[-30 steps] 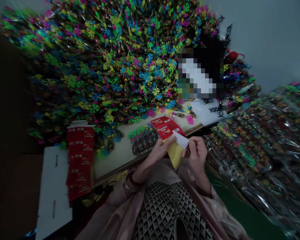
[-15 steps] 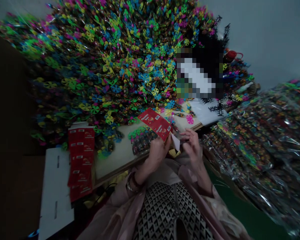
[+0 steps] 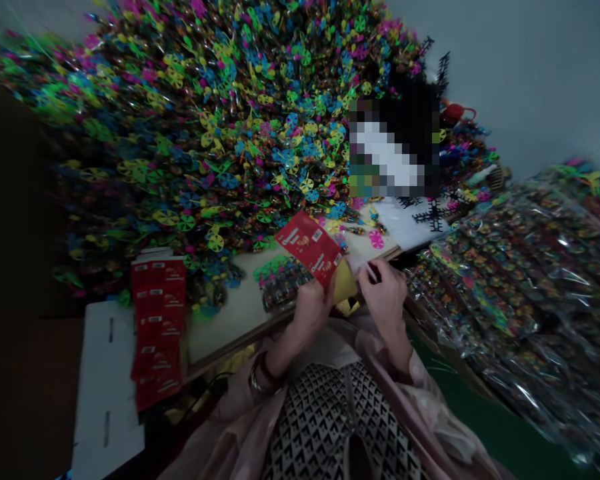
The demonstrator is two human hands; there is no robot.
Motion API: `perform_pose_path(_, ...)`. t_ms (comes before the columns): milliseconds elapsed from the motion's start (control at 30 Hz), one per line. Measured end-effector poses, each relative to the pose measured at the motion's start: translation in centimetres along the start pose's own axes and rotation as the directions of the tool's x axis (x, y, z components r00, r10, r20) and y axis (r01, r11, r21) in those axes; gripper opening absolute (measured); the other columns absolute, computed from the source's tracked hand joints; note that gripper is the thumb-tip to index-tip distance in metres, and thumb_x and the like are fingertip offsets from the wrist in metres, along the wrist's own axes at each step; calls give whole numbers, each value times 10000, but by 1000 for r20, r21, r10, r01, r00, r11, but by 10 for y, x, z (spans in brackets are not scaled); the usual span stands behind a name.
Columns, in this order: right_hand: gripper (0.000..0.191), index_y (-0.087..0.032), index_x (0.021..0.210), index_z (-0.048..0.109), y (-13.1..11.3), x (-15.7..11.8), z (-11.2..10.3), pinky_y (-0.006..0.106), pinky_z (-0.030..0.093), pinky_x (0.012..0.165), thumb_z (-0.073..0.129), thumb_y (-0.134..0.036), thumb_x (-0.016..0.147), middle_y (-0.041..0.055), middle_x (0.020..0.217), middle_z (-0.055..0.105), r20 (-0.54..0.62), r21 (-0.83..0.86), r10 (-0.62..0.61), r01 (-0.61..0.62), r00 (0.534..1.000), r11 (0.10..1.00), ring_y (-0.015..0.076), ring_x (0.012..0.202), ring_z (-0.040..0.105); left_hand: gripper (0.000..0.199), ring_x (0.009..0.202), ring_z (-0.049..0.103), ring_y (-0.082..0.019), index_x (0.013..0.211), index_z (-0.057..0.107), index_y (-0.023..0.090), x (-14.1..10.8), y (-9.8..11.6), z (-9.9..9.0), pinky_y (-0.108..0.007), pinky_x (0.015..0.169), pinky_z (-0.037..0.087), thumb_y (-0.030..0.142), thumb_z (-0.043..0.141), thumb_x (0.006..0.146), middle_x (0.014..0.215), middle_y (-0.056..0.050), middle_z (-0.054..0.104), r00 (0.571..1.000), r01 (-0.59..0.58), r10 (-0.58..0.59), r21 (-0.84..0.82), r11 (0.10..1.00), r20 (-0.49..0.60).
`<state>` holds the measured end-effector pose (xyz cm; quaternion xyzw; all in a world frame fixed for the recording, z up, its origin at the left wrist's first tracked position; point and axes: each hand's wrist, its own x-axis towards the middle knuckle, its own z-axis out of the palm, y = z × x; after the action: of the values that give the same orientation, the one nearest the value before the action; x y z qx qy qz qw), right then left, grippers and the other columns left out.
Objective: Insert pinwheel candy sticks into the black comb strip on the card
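Observation:
My left hand [image 3: 313, 308] grips the lower end of a red "Chocolate" packet [image 3: 310, 247], which tilts up and away from me. A yellow sheet [image 3: 345, 288] shows beside the packet, partly hidden behind it and my left hand. My right hand [image 3: 383, 297] sits just right of the packet, its thumb and fingers pinched on a small white paper strip [image 3: 361, 263]. Most of the strip is hidden by those fingers. Bangles circle my left wrist.
A tall heap of wrapped pinwheel sticks [image 3: 205, 133] rises behind a cream table [image 3: 225, 327]. A stack of red packets [image 3: 159, 327] lies on a white carton [image 3: 105, 380]. A person [image 3: 395, 147] sits beyond. Cellophane bags [image 3: 485, 287] are piled to the right.
The red packet has swung left and stands more upright, while less of the yellow sheet shows. My right hand has closed down over the white strip.

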<state>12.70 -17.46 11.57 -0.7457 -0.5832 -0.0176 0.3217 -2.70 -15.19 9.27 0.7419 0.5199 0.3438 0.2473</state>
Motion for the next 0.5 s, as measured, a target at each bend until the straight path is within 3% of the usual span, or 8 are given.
perform_pose_path(100, 114, -196, 897, 604, 10, 5, 0, 317, 437, 756, 550, -256, 815, 46, 779, 678, -144, 10, 31, -29, 989, 1000, 199, 720, 615, 314, 561, 572, -151, 708, 620, 135, 2, -1, -7, -232, 548, 407, 308, 445, 903, 623, -59, 629, 997, 76, -78, -135, 988, -14)
perform_pose_path(200, 183, -203, 999, 577, 12, 9, 0, 328, 452, 747, 539, -278, 837, 61, 860, 677, -242, 94, 55, -33, 969, 995, 206, 753, 622, 348, 576, 566, -140, 673, 604, 138, 2, 1, -14, -211, 544, 409, 360, 459, 899, 617, -21, 613, 987, 162, -153, -268, 950, 56)
perform_pose_path(267, 214, -197, 1042, 570, 12, 10, -1, 362, 446, 797, 534, -292, 854, 76, 889, 675, -295, 69, 51, -32, 954, 997, 223, 806, 629, 367, 541, 544, -132, 643, 590, 139, 0, 1, -18, -205, 516, 398, 369, 460, 897, 570, -8, 587, 980, 195, -179, -273, 942, 83)
perform_pose_path(333, 232, -187, 1062, 576, 13, 12, -2, 406, 420, 860, 536, -302, 864, 94, 903, 672, -307, -9, 30, -35, 951, 999, 246, 871, 627, 347, 541, 554, -135, 660, 602, 141, -4, 1, -23, -208, 515, 407, 347, 459, 899, 569, -11, 596, 987, 156, -145, -238, 959, 62)
perform_pose_path(400, 244, -183, 1072, 582, 15, 13, -2, 436, 393, 902, 538, -309, 868, 103, 915, 669, -288, -44, 39, -54, 957, 998, 260, 922, 616, 290, 602, 601, -156, 730, 634, 142, -11, 1, -27, -226, 560, 447, 306, 463, 897, 636, -37, 643, 999, 41, -44, -170, 985, -13)
perform_pose_path(500, 267, -185, 1070, 570, 22, 18, 4, 413, 412, 884, 564, -331, 848, 85, 931, 657, -244, 119, 160, -134, 957, 984, 231, 884, 613, 225, 717, 647, -188, 901, 669, 147, -23, 2, -31, -266, 652, 502, 250, 469, 885, 759, -78, 692, 988, -103, 97, -45, 994, -118)
